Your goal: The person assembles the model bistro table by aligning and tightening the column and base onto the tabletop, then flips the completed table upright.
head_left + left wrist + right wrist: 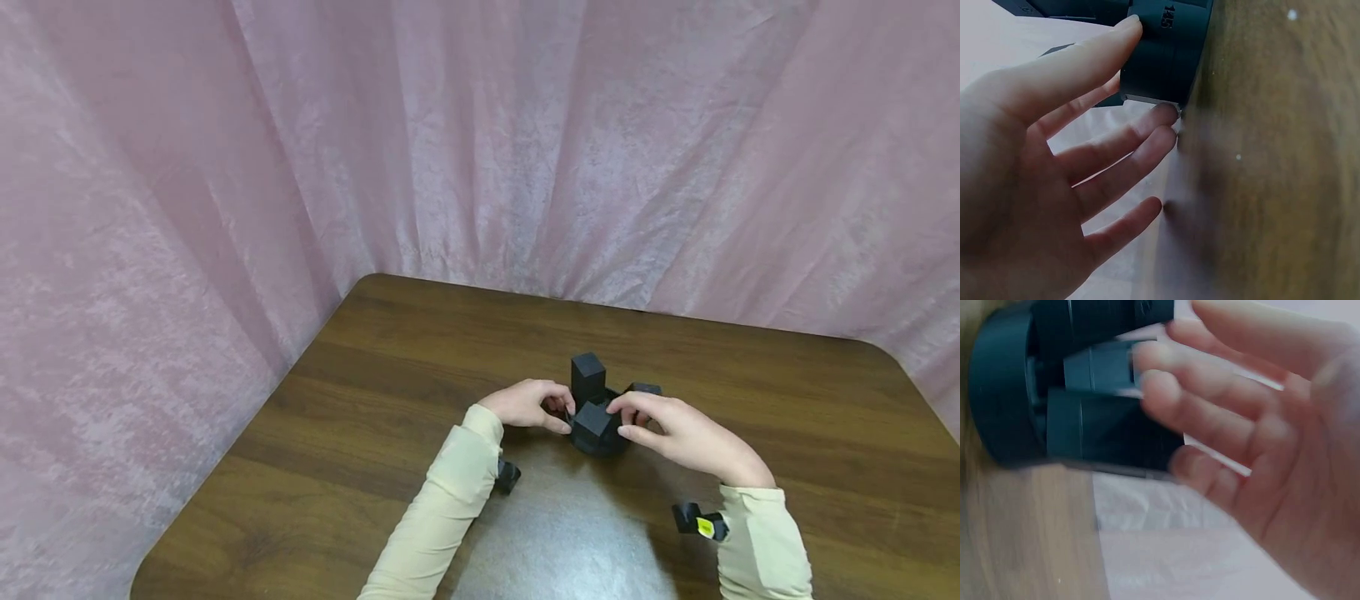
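Note:
A black round base with several upright blocks (597,444) stands on the table. In the left wrist view the base (1163,59) bears the marking "145". My left hand (527,406) holds its left side, the thumb on the wall and fingertips (1163,115) at the far edge. My right hand (678,433) is at the right of the blocks, fingers loosely bent. The right wrist view is blurred; there fingertips (1160,387) are close to or touching the block ends (1110,428), with the thumb apart from the fingers. The hidden fingertips' contact cannot be told.
The brown wooden table (360,367) has rounded corners. Behind it and to the left hangs a pink curtain (480,150). Black wrist devices (507,477) are worn at both pale sleeves (442,508).

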Motion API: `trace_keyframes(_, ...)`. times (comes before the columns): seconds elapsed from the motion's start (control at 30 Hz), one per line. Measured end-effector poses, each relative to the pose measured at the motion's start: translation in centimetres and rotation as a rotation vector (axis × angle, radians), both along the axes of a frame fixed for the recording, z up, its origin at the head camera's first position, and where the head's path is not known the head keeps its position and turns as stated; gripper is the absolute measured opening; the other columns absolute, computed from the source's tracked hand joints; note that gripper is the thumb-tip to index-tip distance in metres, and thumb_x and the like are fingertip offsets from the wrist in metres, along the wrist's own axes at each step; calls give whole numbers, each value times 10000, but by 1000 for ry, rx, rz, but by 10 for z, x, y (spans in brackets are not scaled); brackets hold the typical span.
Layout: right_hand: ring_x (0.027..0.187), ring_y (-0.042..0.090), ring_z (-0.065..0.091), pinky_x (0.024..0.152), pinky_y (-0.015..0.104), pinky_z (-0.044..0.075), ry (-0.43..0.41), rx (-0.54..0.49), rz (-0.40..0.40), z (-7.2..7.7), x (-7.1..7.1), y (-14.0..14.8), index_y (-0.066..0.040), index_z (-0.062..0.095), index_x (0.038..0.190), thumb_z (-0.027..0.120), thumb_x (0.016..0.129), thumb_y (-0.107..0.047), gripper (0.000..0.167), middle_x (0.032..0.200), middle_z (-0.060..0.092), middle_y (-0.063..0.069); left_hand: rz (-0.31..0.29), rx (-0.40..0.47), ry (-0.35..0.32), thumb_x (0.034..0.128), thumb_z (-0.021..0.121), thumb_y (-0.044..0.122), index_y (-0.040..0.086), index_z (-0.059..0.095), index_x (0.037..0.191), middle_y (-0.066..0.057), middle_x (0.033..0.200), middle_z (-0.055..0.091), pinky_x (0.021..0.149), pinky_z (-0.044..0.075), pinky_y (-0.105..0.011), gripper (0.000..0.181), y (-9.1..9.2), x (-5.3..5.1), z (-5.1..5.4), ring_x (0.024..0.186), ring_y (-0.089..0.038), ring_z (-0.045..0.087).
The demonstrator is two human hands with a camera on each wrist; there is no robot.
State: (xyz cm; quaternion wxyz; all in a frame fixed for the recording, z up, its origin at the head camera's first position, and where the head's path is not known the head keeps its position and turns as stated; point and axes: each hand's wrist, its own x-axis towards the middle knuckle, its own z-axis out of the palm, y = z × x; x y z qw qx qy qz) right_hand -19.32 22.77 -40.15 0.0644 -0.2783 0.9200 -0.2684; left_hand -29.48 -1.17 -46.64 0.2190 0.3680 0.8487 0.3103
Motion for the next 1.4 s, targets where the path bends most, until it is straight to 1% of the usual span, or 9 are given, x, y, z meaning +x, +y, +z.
trace_keyframes(0.13,775,39,595,665,228,458,-165,33,5,-2,-1,11,-117,580,1189,571,975,-333,304,896,668,-22,3,-15,4,838,763,269,193,653,1016,10,1051,619,877,434,-228,222,1,0,0,986,-94,548)
trace_keyframes(0.37,639,75,567,604,235,437,-360,31,60,-25,-8,12,-47,529,1223,614,949,-276,367,808,631,-2,1,-40,35,831,769,307,207,632,956,51,991,546,838,406,-211,211,2,2,-1,933,-77,502)
trace_keyframes(0.43,624,90,564,596,240,427,-398,29,54,-29,-9,11,-39,522,1218,627,941,-256,368,793,626,-2,-3,-45,45,828,771,318,214,625,942,49,986,536,820,403,-209,212,2,2,-2,918,-80,498)
trace_keyframes(0.57,615,103,554,589,245,412,-431,12,52,-35,-11,12,-40,514,1193,635,935,-235,345,783,627,6,-9,-66,70,821,772,353,232,614,919,37,978,511,781,393,-224,221,1,3,-3,893,-102,475)
trace_keyframes(0.7,621,79,551,591,232,412,-410,4,74,-39,-13,12,-53,514,1143,636,935,-242,307,774,631,9,-13,-105,103,806,772,411,253,607,904,42,969,477,783,377,-244,248,1,4,-3,900,-116,452)
trace_keyframes(0.8,661,42,551,614,223,422,-372,8,87,-41,-14,12,-63,515,1116,641,932,-260,297,807,640,-12,-13,-122,113,796,772,438,258,607,892,48,973,467,800,373,-249,262,1,5,-2,920,-121,450)
trace_keyframes(1.0,764,14,567,667,229,447,-309,28,93,-43,-14,13,-83,528,1095,659,919,-279,294,874,647,-39,-22,-121,134,796,778,423,242,614,874,49,969,477,796,381,-232,257,2,5,0,916,-113,455)
trace_keyframes(1.23,772,10,581,671,224,465,-236,14,50,-44,-17,15,-81,533,1094,670,912,-270,296,861,646,-38,-32,-51,167,818,770,359,194,619,883,47,912,528,765,392,-198,233,2,2,-1,860,-98,493)
trace_keyframes(1.4,678,-13,521,623,205,441,-150,-9,4,-45,-19,16,-37,523,1109,699,886,-233,345,787,601,-60,6,20,142,867,721,354,182,612,931,67,907,586,763,410,-191,214,1,1,-2,853,-84,528)
